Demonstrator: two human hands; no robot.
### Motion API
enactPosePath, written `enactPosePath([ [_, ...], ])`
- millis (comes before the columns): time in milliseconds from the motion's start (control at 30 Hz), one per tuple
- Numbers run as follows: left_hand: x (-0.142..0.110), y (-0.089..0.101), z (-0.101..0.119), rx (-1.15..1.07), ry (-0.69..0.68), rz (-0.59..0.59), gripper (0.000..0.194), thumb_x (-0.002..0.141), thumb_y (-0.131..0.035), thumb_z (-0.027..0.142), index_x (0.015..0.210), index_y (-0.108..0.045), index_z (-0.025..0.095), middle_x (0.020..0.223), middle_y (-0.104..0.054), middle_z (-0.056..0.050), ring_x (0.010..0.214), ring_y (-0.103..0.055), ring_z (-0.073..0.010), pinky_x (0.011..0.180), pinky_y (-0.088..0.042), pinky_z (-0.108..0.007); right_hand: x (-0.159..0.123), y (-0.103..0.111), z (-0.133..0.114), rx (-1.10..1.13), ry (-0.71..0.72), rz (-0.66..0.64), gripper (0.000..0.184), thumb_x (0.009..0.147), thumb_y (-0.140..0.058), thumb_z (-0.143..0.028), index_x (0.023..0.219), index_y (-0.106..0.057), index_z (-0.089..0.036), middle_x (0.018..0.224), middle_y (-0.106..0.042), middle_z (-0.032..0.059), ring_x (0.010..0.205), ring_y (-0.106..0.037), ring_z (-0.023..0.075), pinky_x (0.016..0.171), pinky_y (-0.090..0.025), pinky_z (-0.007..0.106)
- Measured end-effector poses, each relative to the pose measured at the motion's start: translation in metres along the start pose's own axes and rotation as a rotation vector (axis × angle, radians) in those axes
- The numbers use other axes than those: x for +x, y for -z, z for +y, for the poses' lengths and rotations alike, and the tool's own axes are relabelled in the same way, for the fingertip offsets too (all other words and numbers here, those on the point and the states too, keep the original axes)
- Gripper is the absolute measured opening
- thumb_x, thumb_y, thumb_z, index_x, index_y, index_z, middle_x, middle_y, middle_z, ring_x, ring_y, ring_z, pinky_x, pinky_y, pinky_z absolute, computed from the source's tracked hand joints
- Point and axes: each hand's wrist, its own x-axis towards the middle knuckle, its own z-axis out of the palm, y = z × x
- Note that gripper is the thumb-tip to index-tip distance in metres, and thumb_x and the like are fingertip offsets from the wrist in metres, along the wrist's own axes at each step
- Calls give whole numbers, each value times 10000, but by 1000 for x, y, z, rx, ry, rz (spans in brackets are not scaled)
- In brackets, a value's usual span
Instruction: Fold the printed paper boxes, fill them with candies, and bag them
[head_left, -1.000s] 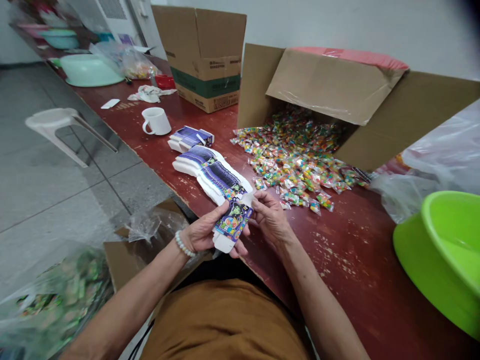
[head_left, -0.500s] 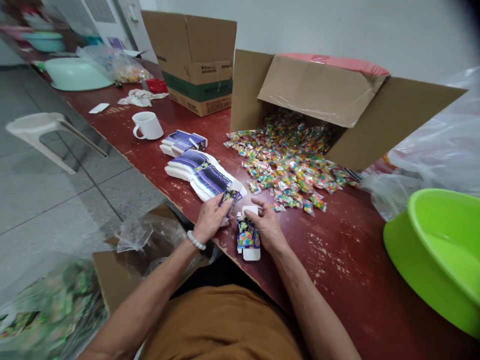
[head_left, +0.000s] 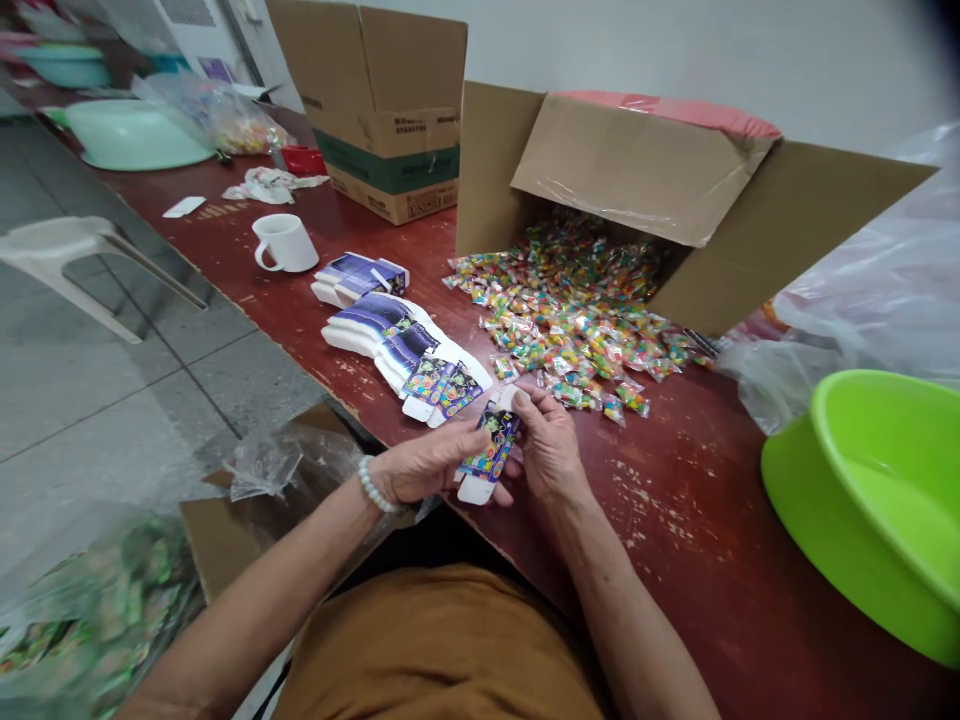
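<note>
Evidently light, the small purple printed cardboard carton with white end flaps (head_left: 491, 440) sits between the person's two hands, above the near edge of the dark red, scuffed tabletop (head_left: 675, 530). The left hand (head_left: 429, 462) grasps it from the side, thumb laid over the printed face and fingers passing behind, with some fingertips showing past the far side. The right hand (head_left: 553, 445) pinches the upper white flap between thumb and fingers; the lower flap hangs free. Whether the carton is flat or opened out is hard to tell from this angle.

It looks like thin, springy card: stiff along its panels, yielding at the creases, and easy to dent or tear at the flaps if squeezed hard. The printed face has a slight sheen, so it may slide a little under dry fingers. The best hold is probably across the long side edges at mid-height, with only a gentle pinch on a flap.

Just beyond the hands lies a fanned row of flat purple-and-white cartons (head_left: 401, 335), likely slippery against one another, and beside it a spread of clear-wrapped multicoloured sweets (head_left: 555, 335).
</note>
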Motion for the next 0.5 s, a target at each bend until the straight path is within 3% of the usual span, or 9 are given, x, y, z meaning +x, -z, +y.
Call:
enactPosePath([
  [67,-3,-6,-9,-231,77,-134,580,741,-661,684,981,-654,156,884,-722,-115,682,-702,-210,598,-523,-283,-6,-3,-4,-1,2,-39,372,658,-834,-409,915,-659,-205,714,-664,-24,489,-525,88,390,-399,190],
  [233,-8,0,-17,-319,98,-149,536,651,-819,548,963,-669,140,813,-718,-109,675,-703,-212,633,-544,-289,-15,-8,-12,5,-64,-146,362,681,-831,-404,942,-675,-207,802,-681,-7,574,-576,98,462,-474,192],
  [400,-14,-5,-13,-273,74,-28,434,641,-851,477,824,-666,129,711,-668,-48,566,-670,-156,560,-532,-241,-23,-11,-13,-36,4,-268,351,769,-762,-406,1048,-650,-227,868,-669,7,674,-606,120,573,-519,228],
  [500,-15,-10,-11,-233,70,91,424,647,-852,449,849,-663,128,713,-668,-38,538,-651,-145,530,-538,-247,-27,-8,-9,-161,136,-239,452,800,-735,-381,1210,-574,-278,1072,-657,35,847,-631,158,708,-540,277],
])
